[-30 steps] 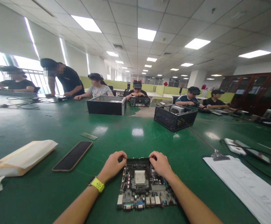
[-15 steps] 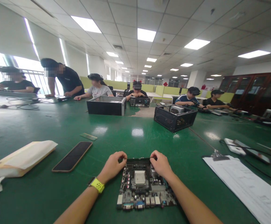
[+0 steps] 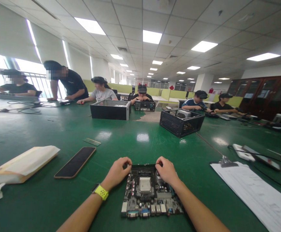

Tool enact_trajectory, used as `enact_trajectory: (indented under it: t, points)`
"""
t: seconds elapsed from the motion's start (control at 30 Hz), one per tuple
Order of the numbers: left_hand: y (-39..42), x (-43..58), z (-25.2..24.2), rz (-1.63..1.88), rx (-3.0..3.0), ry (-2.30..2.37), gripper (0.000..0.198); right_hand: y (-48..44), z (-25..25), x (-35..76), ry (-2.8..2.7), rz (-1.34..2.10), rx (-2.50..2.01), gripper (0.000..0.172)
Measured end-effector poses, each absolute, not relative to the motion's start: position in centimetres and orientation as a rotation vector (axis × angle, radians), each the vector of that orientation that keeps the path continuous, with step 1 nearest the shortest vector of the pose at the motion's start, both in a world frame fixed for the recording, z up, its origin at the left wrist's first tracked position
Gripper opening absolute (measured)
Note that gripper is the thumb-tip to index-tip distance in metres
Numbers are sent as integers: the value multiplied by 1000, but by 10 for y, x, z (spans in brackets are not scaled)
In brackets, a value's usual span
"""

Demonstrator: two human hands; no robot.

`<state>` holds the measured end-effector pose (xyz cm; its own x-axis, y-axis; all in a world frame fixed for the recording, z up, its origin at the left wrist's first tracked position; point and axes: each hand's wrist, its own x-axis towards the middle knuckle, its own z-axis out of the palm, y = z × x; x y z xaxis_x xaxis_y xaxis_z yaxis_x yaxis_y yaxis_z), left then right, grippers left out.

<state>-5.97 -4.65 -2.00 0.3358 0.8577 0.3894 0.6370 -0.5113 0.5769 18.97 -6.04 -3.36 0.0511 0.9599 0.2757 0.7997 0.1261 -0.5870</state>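
Note:
A motherboard (image 3: 152, 196) lies flat on the green table in front of me, its ports toward me and a silver processor (image 3: 145, 185) in its socket. Along its far edge runs a dark strip of memory slots (image 3: 144, 167). My left hand (image 3: 119, 169) pinches the left end of that edge with thumb and forefinger. At the right end, my right hand (image 3: 166, 169) does the same, its fingers curled. The fingertips partly hide both corners, so what exactly they press there is hard to see. A thin green memory stick (image 3: 92, 141) lies apart, beyond the phone.
To the left lie a phone (image 3: 75, 162) and a paper-wrapped packet (image 3: 24, 162). At right are a clipboard with papers (image 3: 254, 193), cables and a white adapter (image 3: 243, 152). Computer cases (image 3: 182, 122) stand farther back, with several people seated or leaning around the table.

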Motion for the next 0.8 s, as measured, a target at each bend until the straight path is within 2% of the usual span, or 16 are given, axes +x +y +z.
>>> enact_trajectory:
  t: [0.8]
  points:
    - [-47,-60,-18,955,2261,1340,12,-64,-26,188,-1805,332,-1743,12]
